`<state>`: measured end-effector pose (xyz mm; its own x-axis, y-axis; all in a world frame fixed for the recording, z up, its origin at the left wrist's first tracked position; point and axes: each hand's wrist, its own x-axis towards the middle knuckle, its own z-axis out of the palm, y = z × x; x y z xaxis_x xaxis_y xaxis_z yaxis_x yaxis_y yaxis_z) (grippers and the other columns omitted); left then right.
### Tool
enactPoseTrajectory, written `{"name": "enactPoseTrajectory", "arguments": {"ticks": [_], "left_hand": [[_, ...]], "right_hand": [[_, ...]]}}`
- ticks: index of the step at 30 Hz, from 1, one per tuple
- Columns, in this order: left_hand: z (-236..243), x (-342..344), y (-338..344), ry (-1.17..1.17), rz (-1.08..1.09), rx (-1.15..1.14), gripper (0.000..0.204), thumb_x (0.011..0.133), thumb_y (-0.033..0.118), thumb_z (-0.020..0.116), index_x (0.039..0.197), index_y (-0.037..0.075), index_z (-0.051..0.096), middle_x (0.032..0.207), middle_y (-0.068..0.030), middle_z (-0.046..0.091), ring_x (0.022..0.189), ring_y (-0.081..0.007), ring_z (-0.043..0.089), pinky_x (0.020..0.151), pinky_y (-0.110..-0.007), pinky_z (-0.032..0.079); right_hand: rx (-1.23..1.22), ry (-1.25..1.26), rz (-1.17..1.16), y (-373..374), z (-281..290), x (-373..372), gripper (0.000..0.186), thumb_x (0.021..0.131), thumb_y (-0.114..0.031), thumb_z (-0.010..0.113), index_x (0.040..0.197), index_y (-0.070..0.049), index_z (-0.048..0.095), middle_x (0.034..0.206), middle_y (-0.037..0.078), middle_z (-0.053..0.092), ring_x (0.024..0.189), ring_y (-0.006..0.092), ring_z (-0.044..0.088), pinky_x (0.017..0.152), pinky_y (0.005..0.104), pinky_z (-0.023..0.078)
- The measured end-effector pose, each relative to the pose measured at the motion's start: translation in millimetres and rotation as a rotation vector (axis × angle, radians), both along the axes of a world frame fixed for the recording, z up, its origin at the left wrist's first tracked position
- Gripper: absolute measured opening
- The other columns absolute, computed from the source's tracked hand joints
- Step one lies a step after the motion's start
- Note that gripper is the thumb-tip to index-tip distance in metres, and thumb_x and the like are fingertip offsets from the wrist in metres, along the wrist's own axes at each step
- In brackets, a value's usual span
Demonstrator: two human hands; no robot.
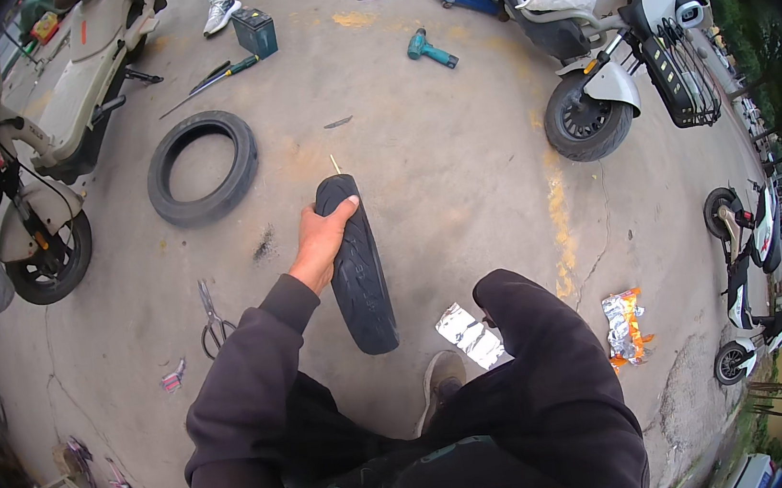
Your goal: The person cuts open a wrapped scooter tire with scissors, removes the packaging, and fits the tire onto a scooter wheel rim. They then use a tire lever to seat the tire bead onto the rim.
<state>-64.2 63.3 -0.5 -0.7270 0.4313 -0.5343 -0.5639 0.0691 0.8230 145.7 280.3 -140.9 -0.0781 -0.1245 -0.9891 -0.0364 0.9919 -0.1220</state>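
While the left grip (319, 243) clasps the far part of a black treaded scooter tyre (363, 295), thumb lying over the tread and fingers hidden behind the casing, the tyre shows edge-on, its tread facing up and running from the grip back toward the person. Whether it bears on the ground is not clear from above. The right hand is out of sight around the right sleeve (557, 350), so I cannot tell how it stands or whether it has hold of anything.

Judging by its looks, the tyre should be fairly light for one hand, stiff through the tread yet springy at the sidewalls, hardly fragile, and well grooved against slipping. Pinching across one wall, thumb on tread and fingers hooked inside the bead, seems the surest hold; a second hold opposite would steady any roll or twist.

Left of the grip and farther out, a second tyre (247, 154) lies flat on the concrete ground (461, 178). Nearer the person, left of the grip, are scissors (212, 319); to the grip's right and nearer is a silver foil packet (469, 336), with an orange-and-silver wrapper (623, 325) well beyond it. Ahead of the grip lie a teal power drill (430, 49), a screwdriver (236, 68) and a dark boxy battery (255, 33). Parked scooters stand farthest out, a beige one (75, 97) left and a grey-and-white one (589, 115) right.
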Motion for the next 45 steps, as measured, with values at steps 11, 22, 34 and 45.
{"name": "enactPoseTrajectory", "arguments": {"ticks": [11, 22, 34, 45], "left_hand": [[17.4, 105.0, -84.9, 0.156, -0.131, -0.153, 0.102, 0.086, 0.047, 0.077, 0.150, -0.011, 0.024, 0.141, -0.0287, 0.046, 0.135, -0.0333, 0.047, 0.113, -0.039, 0.039], [11.2, 96.4, -120.1, -0.146, -0.114, -0.032, 0.077, 0.086, 0.049, 0.076, 0.131, -0.010, 0.054, 0.128, -0.0192, 0.061, 0.116, -0.0247, 0.061, 0.097, -0.037, 0.050], [9.8, 71.9, -61.4, 0.169, -0.297, 0.030, 0.094, 0.075, 0.044, 0.082, 0.143, -0.007, 0.041, 0.127, -0.0230, 0.060, 0.113, -0.0309, 0.062, 0.097, -0.039, 0.050], [3.2, 61.5, -21.3, 0.606, -0.299, -0.308, 0.084, 0.079, 0.054, 0.078, 0.129, -0.010, 0.055, 0.102, -0.0287, 0.070, 0.097, -0.0403, 0.070, 0.088, -0.043, 0.054]], "right_hand": [[-0.642, 0.779, -0.313, -173.1, -85.5, -20.3, 0.053, 0.095, -0.035, 0.060, 0.139, -0.006, 0.051, 0.140, 0.019, 0.054, 0.129, 0.0364, 0.053, 0.108, 0.0441, 0.043], [-0.480, 0.621, 0.382, -167.1, -61.5, 21.7, 0.065, 0.099, -0.044, 0.051, 0.155, -0.014, 0.039, 0.160, 0.014, 0.039, 0.146, 0.0301, 0.038, 0.119, 0.0469, 0.029], [-0.251, 0.685, -0.162, -108.9, -51.8, -75.8, 0.062, 0.083, -0.038, 0.071, 0.138, -0.013, 0.059, 0.144, 0.014, 0.055, 0.128, 0.0322, 0.054, 0.104, 0.0474, 0.043], [-0.259, 0.608, -0.335, -115.1, -54.8, -93.6, 0.063, 0.077, -0.036, 0.077, 0.133, -0.011, 0.063, 0.136, 0.014, 0.060, 0.119, 0.0325, 0.059, 0.098, 0.0479, 0.047]]}}
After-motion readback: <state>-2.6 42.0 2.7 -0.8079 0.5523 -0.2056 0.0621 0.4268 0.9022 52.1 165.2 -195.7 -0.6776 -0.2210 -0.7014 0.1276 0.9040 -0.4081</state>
